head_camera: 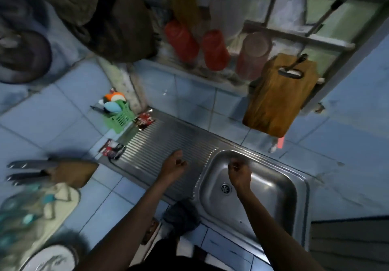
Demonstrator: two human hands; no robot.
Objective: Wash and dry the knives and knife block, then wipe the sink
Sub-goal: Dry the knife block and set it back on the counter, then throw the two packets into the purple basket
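Observation:
A wooden knife block (72, 173) lies on the blue tiled counter at the left, with two grey knife handles (27, 170) sticking out of it toward the left. The steel sink (280, 193) sits at the right, its ribbed drainboard (166, 142) beside it. My left hand (174, 166) hovers over the drainboard with fingers loosely curled and nothing in it. My right hand (239, 173) is over the sink basin near the drain (225, 188), fingers curled in; nothing shows in it.
A green caddy (120, 116) with sponges stands at the back left of the drainboard, with two small packets (144, 121) nearby. A wooden cutting board (280, 95) hangs above the sink. Red cups (182, 39) sit on a shelf. A cloth and plates lie at the lower left.

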